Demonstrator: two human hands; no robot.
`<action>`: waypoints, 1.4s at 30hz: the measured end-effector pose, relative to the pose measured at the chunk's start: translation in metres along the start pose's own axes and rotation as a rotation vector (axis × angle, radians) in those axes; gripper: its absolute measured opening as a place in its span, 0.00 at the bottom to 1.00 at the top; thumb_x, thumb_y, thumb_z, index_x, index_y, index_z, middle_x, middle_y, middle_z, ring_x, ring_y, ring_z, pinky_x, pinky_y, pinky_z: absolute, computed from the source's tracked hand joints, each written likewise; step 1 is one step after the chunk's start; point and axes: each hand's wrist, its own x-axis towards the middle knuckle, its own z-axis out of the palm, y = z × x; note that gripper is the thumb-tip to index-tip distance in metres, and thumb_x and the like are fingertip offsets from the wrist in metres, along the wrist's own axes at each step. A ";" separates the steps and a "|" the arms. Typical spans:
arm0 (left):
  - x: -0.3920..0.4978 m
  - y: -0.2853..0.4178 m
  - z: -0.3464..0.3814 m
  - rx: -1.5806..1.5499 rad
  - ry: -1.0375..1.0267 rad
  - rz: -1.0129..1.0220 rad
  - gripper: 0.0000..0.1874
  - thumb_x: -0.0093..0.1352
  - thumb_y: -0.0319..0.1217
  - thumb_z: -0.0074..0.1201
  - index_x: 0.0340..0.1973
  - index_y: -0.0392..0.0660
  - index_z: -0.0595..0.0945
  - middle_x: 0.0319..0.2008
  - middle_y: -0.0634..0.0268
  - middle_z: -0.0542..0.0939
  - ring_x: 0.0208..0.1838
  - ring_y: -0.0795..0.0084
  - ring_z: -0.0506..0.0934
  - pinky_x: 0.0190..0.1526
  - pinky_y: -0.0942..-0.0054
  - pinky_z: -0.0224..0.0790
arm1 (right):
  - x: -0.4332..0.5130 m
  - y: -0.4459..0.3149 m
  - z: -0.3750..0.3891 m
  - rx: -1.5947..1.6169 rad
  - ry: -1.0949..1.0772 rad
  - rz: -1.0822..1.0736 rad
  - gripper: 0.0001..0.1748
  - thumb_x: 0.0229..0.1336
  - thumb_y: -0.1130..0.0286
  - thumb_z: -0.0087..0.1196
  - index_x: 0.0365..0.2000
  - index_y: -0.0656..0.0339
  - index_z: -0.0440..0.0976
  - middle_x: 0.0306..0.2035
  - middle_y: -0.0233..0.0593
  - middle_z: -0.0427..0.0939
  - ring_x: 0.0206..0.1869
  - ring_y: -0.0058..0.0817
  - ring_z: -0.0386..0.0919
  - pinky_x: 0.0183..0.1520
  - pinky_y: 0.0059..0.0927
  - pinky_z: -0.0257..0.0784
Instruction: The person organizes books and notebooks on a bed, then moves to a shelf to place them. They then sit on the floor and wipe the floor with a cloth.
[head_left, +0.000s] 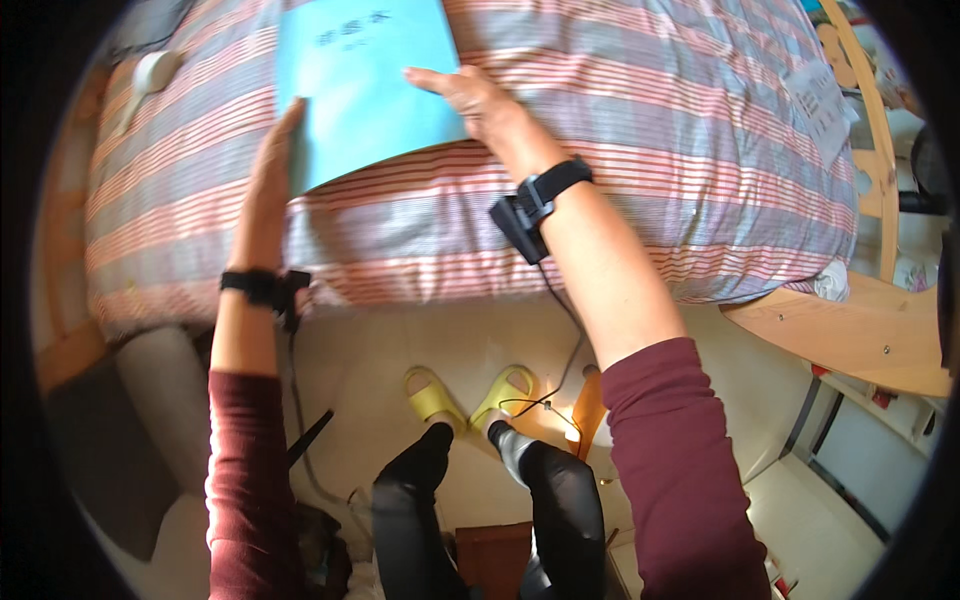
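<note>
A light blue paper-covered booklet (375, 97) with dark writing on its cover is between my two hands over the bed, and its top runs out of view. My left hand (271, 169) is edge-on along the booklet's left side, thumb at the margin. At the right side, my right hand (480, 105) grips the booklet with its thumb over the cover; its other fingers are partly hidden. Under the booklet spreads a striped bed sheet (600, 97) in red, white and grey-blue. Each wrist wears a black strap with a small cabled device.
A white round-headed object with a handle (154, 73) lies on the bed's left. A printed paper sheet (817, 105) rests at the right, near the wooden bed frame (840, 322). Cables hang from both wrists towards the floor (360, 337). A grey cushioned seat (112, 450) stands lower left.
</note>
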 end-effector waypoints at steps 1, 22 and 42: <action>-0.011 0.012 0.007 0.028 0.001 -0.058 0.22 0.71 0.47 0.52 0.48 0.42 0.79 0.37 0.67 0.79 0.38 0.77 0.76 0.39 0.76 0.71 | -0.006 -0.001 0.004 0.000 0.024 0.007 0.27 0.50 0.55 0.67 0.43 0.68 0.78 0.50 0.48 0.77 0.56 0.35 0.71 0.60 0.45 0.62; -0.686 0.048 0.097 -0.330 0.361 -0.988 0.30 0.67 0.44 0.58 0.52 0.28 0.74 0.45 0.49 0.79 0.44 0.64 0.80 0.44 0.69 0.74 | -0.624 -0.086 0.113 0.177 0.062 1.251 0.29 0.59 0.67 0.60 0.57 0.69 0.65 0.50 0.42 0.75 0.49 0.32 0.74 0.53 0.34 0.71; -0.943 0.165 0.218 -0.741 1.204 -0.136 0.31 0.66 0.42 0.60 0.55 0.30 0.72 0.49 0.52 0.78 0.49 0.67 0.77 0.49 0.70 0.71 | -0.674 -0.300 0.260 -0.460 -0.775 0.969 0.30 0.57 0.66 0.59 0.57 0.65 0.63 0.51 0.43 0.74 0.49 0.36 0.76 0.50 0.40 0.75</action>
